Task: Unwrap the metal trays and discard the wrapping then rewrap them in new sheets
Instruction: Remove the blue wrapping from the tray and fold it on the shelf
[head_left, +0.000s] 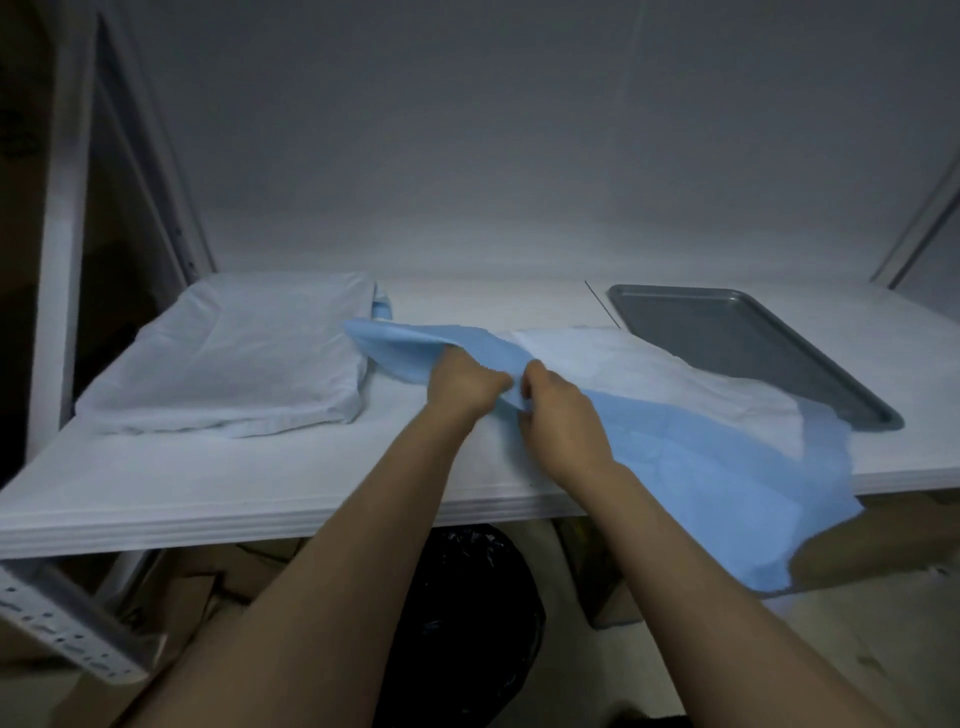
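Both hands meet in the middle of the frame. The left hand (462, 387) and the right hand (563, 415) each have the fingers curled tight around a fold of the blue sheet (701, 467), and the two hands almost touch. The sheet spreads from the centre to the lower right, where its end hangs over the front edge of the tabletop (208, 478). A white sheet (649, 374) lies on top of it.

The metal tray (753, 343) lies bare in the upper right, beside the sheets, with its near corner under the edge of the white sheet. A wrapped bundle (228, 358) sits at the left, not opened.

I judge that one tray is unwrapped already and the hands now gather its wrapping for discarding. A black bag (467, 597) stands under the tabletop, between the forearms; it is probably the bin. The next move needs to pull all the loose cloth together, also the hanging end, so nothing drags on the tray, and then lower it into the bag.
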